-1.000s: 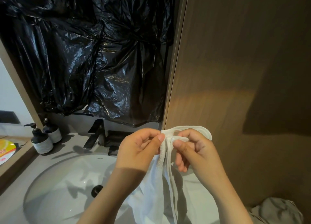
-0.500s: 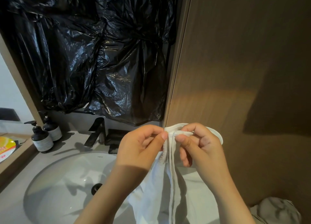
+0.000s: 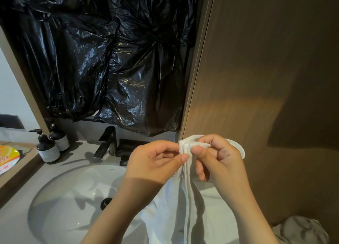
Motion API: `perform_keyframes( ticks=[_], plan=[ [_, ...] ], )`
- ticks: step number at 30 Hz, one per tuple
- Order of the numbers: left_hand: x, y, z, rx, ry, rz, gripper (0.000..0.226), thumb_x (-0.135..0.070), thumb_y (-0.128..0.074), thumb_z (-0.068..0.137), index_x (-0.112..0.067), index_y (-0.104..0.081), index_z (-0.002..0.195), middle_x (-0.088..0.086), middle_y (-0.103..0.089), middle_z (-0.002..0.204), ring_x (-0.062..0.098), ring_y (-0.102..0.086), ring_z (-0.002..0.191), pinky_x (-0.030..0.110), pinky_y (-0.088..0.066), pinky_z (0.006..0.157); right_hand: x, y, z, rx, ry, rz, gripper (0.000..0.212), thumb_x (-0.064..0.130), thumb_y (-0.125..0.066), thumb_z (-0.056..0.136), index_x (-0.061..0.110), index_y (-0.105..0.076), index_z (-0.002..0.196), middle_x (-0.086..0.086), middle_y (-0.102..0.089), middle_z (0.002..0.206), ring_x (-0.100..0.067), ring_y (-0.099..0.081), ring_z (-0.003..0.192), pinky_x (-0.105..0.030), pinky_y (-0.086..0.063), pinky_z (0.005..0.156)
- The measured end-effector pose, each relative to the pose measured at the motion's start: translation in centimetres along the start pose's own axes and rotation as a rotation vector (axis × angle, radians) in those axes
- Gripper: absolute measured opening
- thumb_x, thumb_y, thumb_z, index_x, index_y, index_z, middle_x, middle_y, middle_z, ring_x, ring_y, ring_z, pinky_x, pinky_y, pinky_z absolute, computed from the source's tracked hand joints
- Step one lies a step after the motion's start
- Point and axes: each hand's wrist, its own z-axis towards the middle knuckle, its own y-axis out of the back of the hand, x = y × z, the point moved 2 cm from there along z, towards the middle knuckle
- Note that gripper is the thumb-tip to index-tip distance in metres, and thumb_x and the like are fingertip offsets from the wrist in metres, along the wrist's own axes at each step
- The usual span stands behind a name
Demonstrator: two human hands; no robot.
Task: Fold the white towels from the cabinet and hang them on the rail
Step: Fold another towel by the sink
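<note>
A white towel (image 3: 176, 203) hangs down in front of me over the sink, its top edge bunched between both hands. My left hand (image 3: 156, 163) pinches the hem with thumb and fingers. My right hand (image 3: 220, 161) grips the gathered corner just to the right, and a loop of towel edge curls out behind its knuckles. The two hands almost touch, right in front of the wooden cabinet side (image 3: 256, 78). No rail is in view.
A white round sink (image 3: 73, 198) with a dark drain sits below, a black faucet (image 3: 108, 141) behind it. Two dark pump bottles (image 3: 49, 146) stand at the left. Black plastic sheeting (image 3: 100, 60) covers the mirror area. A grey cloth heap (image 3: 300, 231) lies at the bottom right.
Both hands have risen slightly with the towel's top edge. My right hand's fingers have curled further over the gathered corner.
</note>
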Motion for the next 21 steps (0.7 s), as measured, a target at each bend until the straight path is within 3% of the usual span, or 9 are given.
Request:
perform_keyframes(
  ticks=[3, 8, 12, 15, 21],
  plan=[
    [0.1, 0.0, -0.1, -0.005, 0.001, 0.001, 0.021, -0.028, -0.077, 0.074, -0.016, -0.076, 0.092, 0.002, -0.076, 0.087, 0.019, -0.073, 0.084, 0.033, -0.059, 0.079, -0.1, 0.0, 0.0, -0.002, 0.004, -0.012, 0.008, 0.029, -0.064, 0.087, 0.031, -0.066, 0.078, -0.003, -0.058, 0.049, -0.014, -0.049, 0.040, -0.022, -0.044, 0.045],
    [0.3, 0.0, -0.1, -0.016, -0.028, 0.048, 0.011, -0.014, -0.076, 0.080, -0.018, -0.075, 0.091, 0.001, -0.075, 0.087, 0.019, -0.072, 0.084, 0.031, -0.059, 0.078, 0.1, 0.0, -0.2, 0.009, -0.002, -0.021, 0.010, 0.037, -0.064, 0.083, 0.028, -0.066, 0.081, -0.004, -0.059, 0.050, -0.014, -0.051, 0.041, -0.023, -0.046, 0.046],
    [0.2, 0.3, -0.1, -0.111, -0.069, 0.101, 0.010, -0.020, -0.074, 0.077, -0.025, -0.074, 0.085, 0.002, -0.073, 0.084, 0.016, -0.070, 0.077, 0.023, -0.057, 0.071, -0.3, 0.6, -0.6, 0.081, -0.024, -0.073, 0.015, 0.041, -0.059, 0.089, 0.028, -0.066, 0.087, -0.006, -0.061, 0.053, -0.014, -0.054, 0.043, -0.022, -0.046, 0.046],
    [0.3, 1.0, 0.2, -0.154, -0.066, 0.123, 0.014, -0.009, -0.076, 0.081, -0.022, -0.075, 0.084, 0.005, -0.072, 0.081, 0.014, -0.068, 0.071, 0.019, -0.053, 0.065, -0.9, 2.1, -1.3, 0.093, -0.069, -0.211, 0.020, 0.047, -0.055, 0.088, 0.031, -0.065, 0.087, -0.007, -0.062, 0.054, -0.014, -0.055, 0.044, -0.024, -0.047, 0.046],
    [0.6, 2.0, 1.0, -0.226, -0.059, 0.136, 0.007, -0.006, -0.073, 0.082, -0.012, -0.073, 0.087, 0.006, -0.072, 0.079, 0.019, -0.070, 0.074, 0.024, -0.058, 0.072, -2.1, 5.6, -2.1, 0.048, -0.107, -0.624, 0.023, 0.056, -0.053, 0.087, 0.034, -0.060, 0.088, 0.004, -0.067, 0.060, -0.012, -0.063, 0.052, -0.028, -0.054, 0.056]
  ],
)
